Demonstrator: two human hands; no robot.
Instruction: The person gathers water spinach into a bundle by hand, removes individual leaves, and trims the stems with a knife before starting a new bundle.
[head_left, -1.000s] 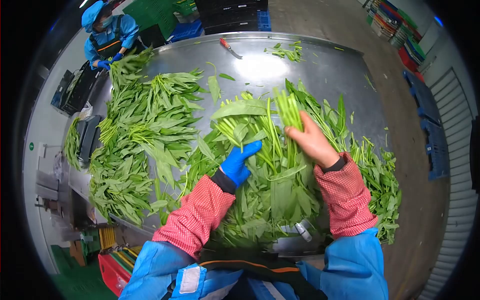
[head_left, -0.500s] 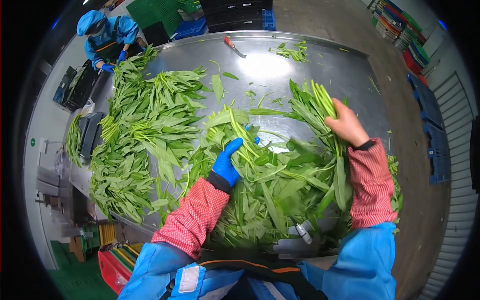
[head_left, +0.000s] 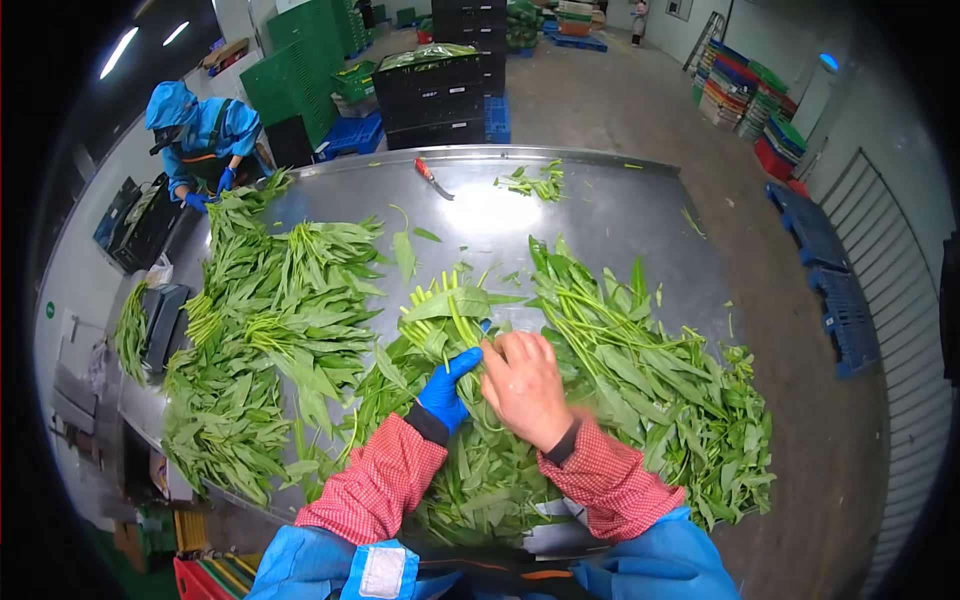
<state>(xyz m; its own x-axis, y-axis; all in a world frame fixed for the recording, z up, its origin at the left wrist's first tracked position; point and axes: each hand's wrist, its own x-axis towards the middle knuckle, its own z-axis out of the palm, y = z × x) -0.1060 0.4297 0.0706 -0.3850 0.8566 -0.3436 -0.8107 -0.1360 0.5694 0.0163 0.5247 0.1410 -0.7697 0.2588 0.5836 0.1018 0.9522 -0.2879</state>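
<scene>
My left hand (head_left: 444, 392), in a blue glove, is closed around a bunch of water spinach (head_left: 440, 310), its cut pale-green stems pointing away from me. Bare and curled, my right hand (head_left: 525, 385) is against the right side of that bunch, its fingertips closed on the greens by my left thumb. What exactly they pinch is partly hidden. Beneath both hands lie loose water spinach leaves (head_left: 480, 480). To the right, a heap of long stems and leaves (head_left: 640, 370) spreads across the metal table (head_left: 620, 210).
Bundled greens (head_left: 290, 270) cover the table's left side. A red-handled curved knife (head_left: 433, 178) lies near the far edge, with stem scraps (head_left: 535, 182) to its right. A co-worker in blue (head_left: 205, 135) handles greens at the far left. Black crates (head_left: 435, 105) stand behind the table.
My right hand has come left from the stems it held on the right to the bunch in my left hand. Those stems now lie on the right-hand heap. The view has tilted upward.
</scene>
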